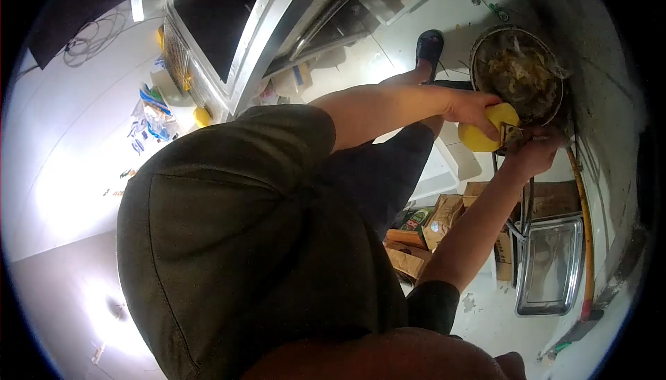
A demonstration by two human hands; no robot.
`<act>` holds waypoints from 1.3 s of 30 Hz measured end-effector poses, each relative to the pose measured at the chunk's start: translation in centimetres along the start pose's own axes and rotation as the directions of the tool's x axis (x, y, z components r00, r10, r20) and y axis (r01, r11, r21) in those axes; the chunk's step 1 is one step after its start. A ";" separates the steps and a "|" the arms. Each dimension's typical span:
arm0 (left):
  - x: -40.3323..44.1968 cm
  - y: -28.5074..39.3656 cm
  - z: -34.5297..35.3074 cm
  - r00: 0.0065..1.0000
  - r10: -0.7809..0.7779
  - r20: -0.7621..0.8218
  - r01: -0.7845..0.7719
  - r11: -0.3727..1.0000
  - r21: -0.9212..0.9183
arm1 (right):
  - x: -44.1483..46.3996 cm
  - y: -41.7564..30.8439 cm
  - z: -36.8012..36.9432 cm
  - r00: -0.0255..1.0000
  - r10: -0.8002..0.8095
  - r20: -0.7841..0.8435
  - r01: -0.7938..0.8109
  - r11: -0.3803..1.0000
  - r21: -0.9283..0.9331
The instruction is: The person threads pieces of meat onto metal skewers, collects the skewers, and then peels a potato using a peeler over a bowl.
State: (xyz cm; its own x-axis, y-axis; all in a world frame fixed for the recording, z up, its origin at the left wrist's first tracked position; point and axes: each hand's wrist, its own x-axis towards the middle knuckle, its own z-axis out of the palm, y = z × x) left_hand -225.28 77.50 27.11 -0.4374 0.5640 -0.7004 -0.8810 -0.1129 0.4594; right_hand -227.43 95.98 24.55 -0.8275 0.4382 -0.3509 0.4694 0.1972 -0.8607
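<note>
My left hand (475, 113) is wrapped round a large, smooth yellow fruit or vegetable (477, 138), whose exact kind I cannot make out. Against the yellow piece's side sits the metal head of a peeler (511, 134). My right hand (540, 151) is closed on the peeler's handle, which its fingers mostly hide. Both hands are at the near rim of a round bin (474, 68). Inside the bin lie pale and yellowish-brown peelings (517, 68).
A wall (617, 137) rises close beyond the bin. Nearer my right arm are a clear lidded container (550, 265), cardboard boxes (444, 217) and a wooden pole (581, 220). A slippered foot (430, 45) stands by the bin. Metal-framed equipment (267, 26) is at upper left.
</note>
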 end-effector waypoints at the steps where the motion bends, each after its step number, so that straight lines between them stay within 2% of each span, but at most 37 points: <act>1: 0.0 -0.2 0.1 1.000 -0.002 0.010 0.002 1.000 -0.016 | 1.5 2.9 -0.9 0.983 -0.178 0.055 0.185 0.965 -0.186; 2: 0.0 -0.3 0.2 1.000 -0.002 0.017 0.003 1.000 -0.030 | 2.9 5.9 -1.8 0.931 -0.349 0.107 0.364 0.862 -0.352; 3: -0.1 -0.5 0.1 1.000 -0.004 0.023 0.005 0.999 -0.042 | 4.6 8.0 -2.5 0.914 -0.398 0.085 0.390 0.798 -0.460; 5: 0.1 -1.7 -0.6 0.999 0.005 0.051 0.000 0.995 -0.101 | 6.9 11.0 -3.9 0.889 -0.446 0.107 0.369 0.556 -0.745; 6: 0.1 -2.0 -0.6 0.998 0.012 0.064 -0.003 0.991 -0.133 | 7.2 10.5 -4.4 0.889 -0.435 0.142 0.314 0.354 -0.881; 9: 0.2 -2.8 -1.2 0.997 0.071 0.035 -0.065 0.988 -0.143 | 6.0 9.3 -3.7 0.940 -0.219 0.260 0.332 0.422 -0.844; 10: 0.4 -2.7 -1.3 0.996 0.060 0.065 -0.050 0.988 -0.147 | 5.8 11.4 -3.2 0.957 -0.181 0.229 0.285 0.746 -0.602; 12: 0.6 -2.6 -1.4 0.992 0.038 0.121 -0.019 0.987 -0.158 | 5.5 12.2 -2.5 0.993 0.048 0.106 -0.019 0.965 -0.261; 13: 0.3 -2.1 -1.1 0.993 0.013 0.121 0.003 0.992 -0.129 | 4.9 11.4 -1.9 0.986 0.161 0.042 -0.159 0.986 -0.058; 14: -0.3 -1.6 -0.9 0.993 -0.013 0.118 0.024 0.995 -0.096 | 4.8 10.4 -1.3 0.964 0.267 -0.006 -0.267 0.963 0.032; 16: -0.7 -1.4 -0.8 0.994 -0.023 0.105 0.028 0.999 -0.043 | 4.3 5.7 -0.7 0.850 0.527 -0.014 -0.516 0.837 0.184; 18: -0.4 -1.9 -1.1 0.996 0.010 0.087 -0.010 1.000 -0.007 | 3.0 0.7 0.0 0.764 0.645 0.036 -0.627 0.727 0.282; 20: -0.4 -1.4 -1.4 0.996 0.001 0.088 -0.004 0.999 0.036 | 1.0 -4.0 0.9 0.740 0.669 0.072 -0.657 0.695 0.294; 21: -0.5 -1.1 -1.0 0.996 -0.005 0.093 0.000 0.999 0.049 | 0.6 -4.6 0.5 0.733 0.680 0.026 -0.668 0.712 0.218; 23: -1.3 0.6 -0.1 0.997 -0.014 0.079 -0.006 0.971 0.240 | 2.8 0.5 -1.1 0.718 0.684 0.130 -0.695 0.692 0.194; 24: -1.7 1.2 0.0 0.998 -0.017 0.066 -0.006 0.941 0.339 | 3.0 0.7 -1.1 0.705 0.699 0.117 -0.707 0.681 0.191; 25: -2.0 1.4 0.1 0.997 -0.014 0.072 -0.011 0.940 0.340 | 3.2 0.8 -1.0 0.692 0.715 0.103 -0.719 0.669 0.188; 27: -2.1 1.7 0.1 0.996 -0.005 0.084 -0.024 0.941 0.337 | 3.9 -0.2 -1.0 0.647 0.760 -0.070 -0.739 0.647 0.190; 30: -0.6 -0.6 -0.9 0.986 0.022 0.163 -0.001 0.992 -0.129 | 2.3 -2.2 -1.8 0.705 0.696 0.136 -0.702 0.659 0.270; 33: 0.2 -2.1 -1.0 0.991 -0.020 0.131 0.078 0.887 -0.456 | 1.3 -2.6 -1.6 0.690 0.704 0.168 -0.701 0.594 0.394; 36: 0.4 -2.3 -0.6 0.997 0.010 0.075 0.029 0.864 -0.502 | -0.1 -4.9 0.1 0.755 0.652 0.077 -0.588 0.620 0.519; 39: 0.0 -1.4 -0.2 1.000 -0.007 0.027 0.015 0.958 -0.287 | -0.4 -6.2 1.0 0.755 0.655 -0.002 -0.571 0.660 0.488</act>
State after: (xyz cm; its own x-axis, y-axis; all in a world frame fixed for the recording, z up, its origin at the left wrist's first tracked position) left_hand -224.10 77.46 26.40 -0.4259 0.5864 -0.6890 -0.9020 -0.3342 0.2732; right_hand -230.36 93.74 29.68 -0.3167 0.4618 -0.8285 0.6323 -0.5483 -0.5474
